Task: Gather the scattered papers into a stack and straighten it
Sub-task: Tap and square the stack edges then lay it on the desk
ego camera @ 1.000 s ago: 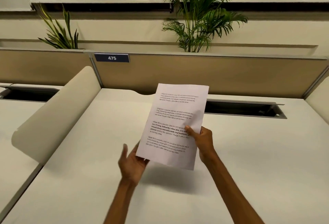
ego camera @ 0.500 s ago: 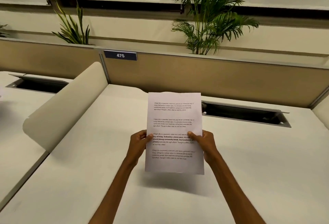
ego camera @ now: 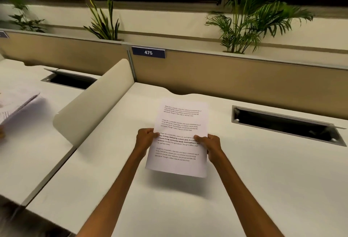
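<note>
Gathering looks complete: left hand (ego camera: 146, 138) and right hand (ego camera: 211, 145) have fingers closed on the papers (ego camera: 178, 138), held above the desk (ego camera: 263, 180). Edges look aligned; setting down remains.

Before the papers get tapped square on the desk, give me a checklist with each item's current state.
1. Left hand has a grip on the papers: ok.
2. Right hand grips the opposite edge: ok.
3. Desk bare below the papers: ok.
4. Sheet edges flush: cannot tell.
5. All sheets gathered: cannot tell; blurred papers show on the neighbouring desk.
6. Cable slot clear of the landing spot: ok.
</note>
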